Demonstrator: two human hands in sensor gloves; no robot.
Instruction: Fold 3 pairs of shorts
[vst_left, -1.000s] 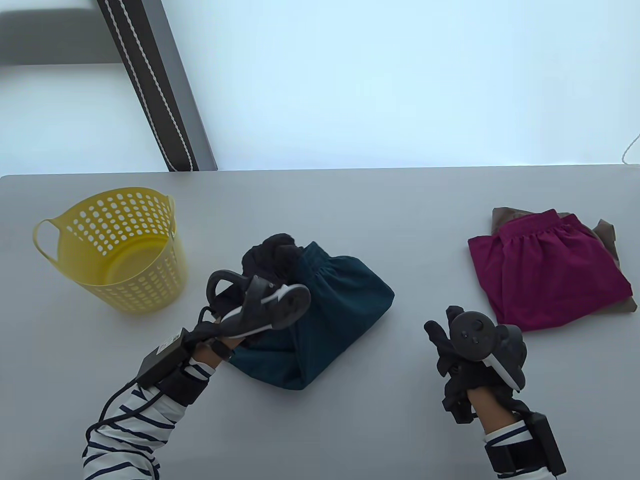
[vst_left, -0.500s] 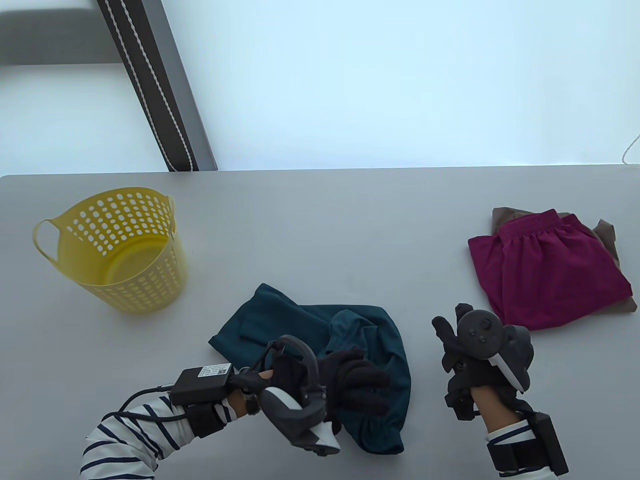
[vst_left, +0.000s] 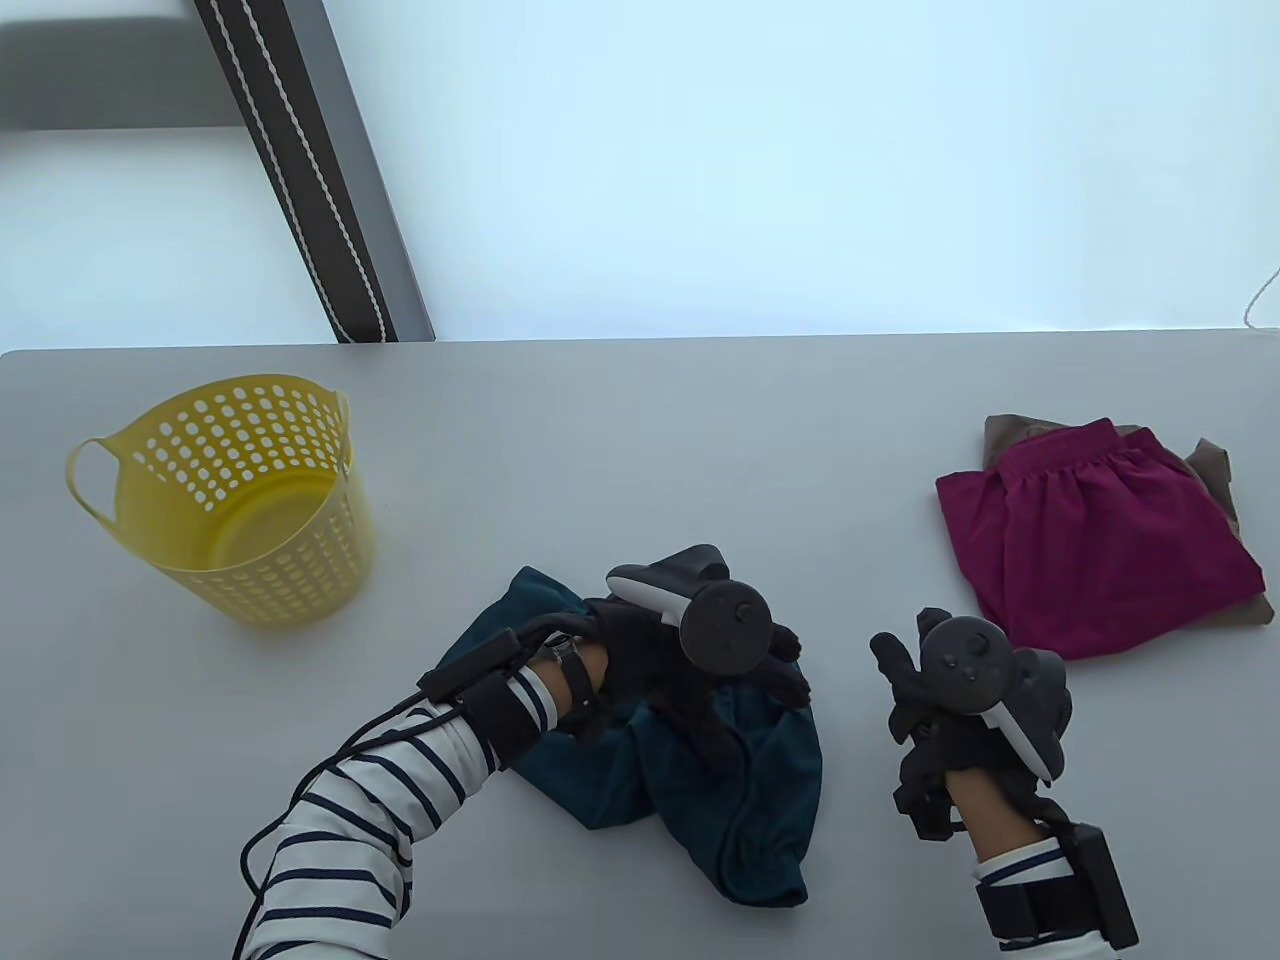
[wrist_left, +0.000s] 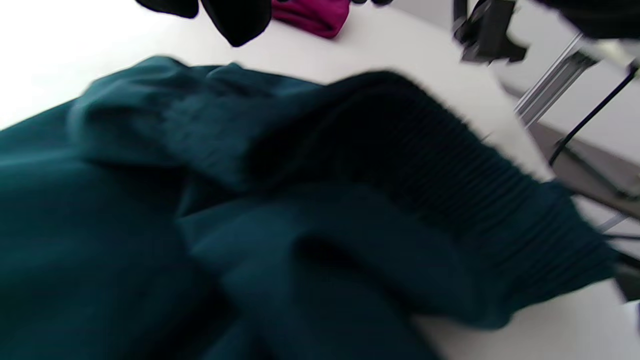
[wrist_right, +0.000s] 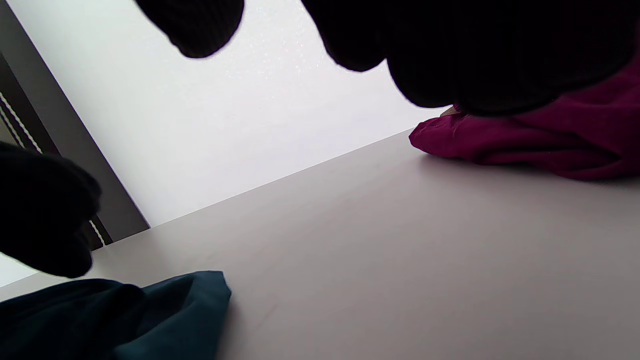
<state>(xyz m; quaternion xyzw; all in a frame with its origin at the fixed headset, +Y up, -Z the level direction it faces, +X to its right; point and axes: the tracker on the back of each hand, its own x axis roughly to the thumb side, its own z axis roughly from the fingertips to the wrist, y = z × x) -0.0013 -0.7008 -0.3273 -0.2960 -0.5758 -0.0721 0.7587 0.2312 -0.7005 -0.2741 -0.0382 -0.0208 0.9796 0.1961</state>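
On the grey desk (vst_left: 620, 440), the left hand (vst_left: 690, 670) lies over the teal shorts (vst_left: 690, 790), grasp unclear; its wrist view alone shows their ribbed waistband (wrist_left: 450, 170). The right hand (vst_left: 925, 700) hovers, loosely curled, empty.

The teal shorts (vst_left: 700, 780) lie crumpled near the table's front edge, between the centre and the right hand's side, one leg spread toward the left and the gathered waistband bunched at the near right. The magenta shorts (vst_left: 1090, 540) lie folded flat at the far right, stacked on the brown shorts (vst_left: 1215, 470), whose edges show behind and beside them.
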